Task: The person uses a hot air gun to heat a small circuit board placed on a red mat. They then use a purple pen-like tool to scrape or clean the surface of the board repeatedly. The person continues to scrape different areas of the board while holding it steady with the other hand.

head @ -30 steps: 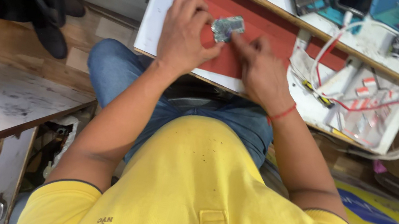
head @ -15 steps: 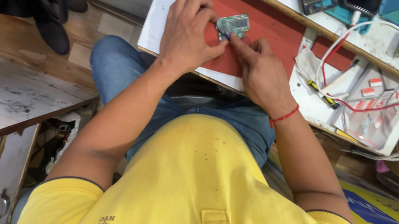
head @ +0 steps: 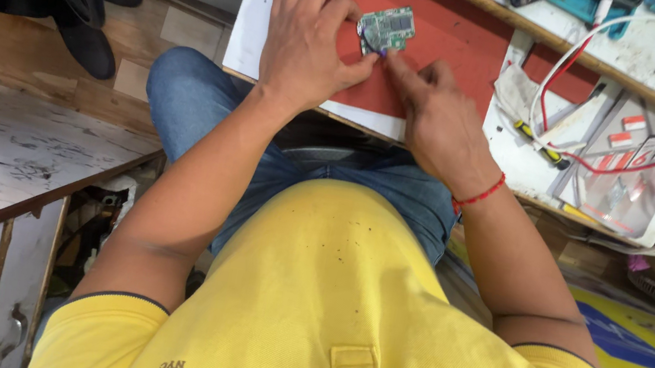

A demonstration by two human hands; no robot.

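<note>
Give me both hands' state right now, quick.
Left hand: closed, fingers gripping the small green rectangular circuit board.
Right hand: closed, fingertip at that board's lower edge; holding anything: cannot tell.

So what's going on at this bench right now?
A person in a yellow shirt sits at a workbench with both hands over a red mat. The left hand holds a small green circuit board by its edge. The right hand presses a thin tool tip against the board's lower corner. Red and white wires, a screwdriver and small parts lie to the right.
</note>
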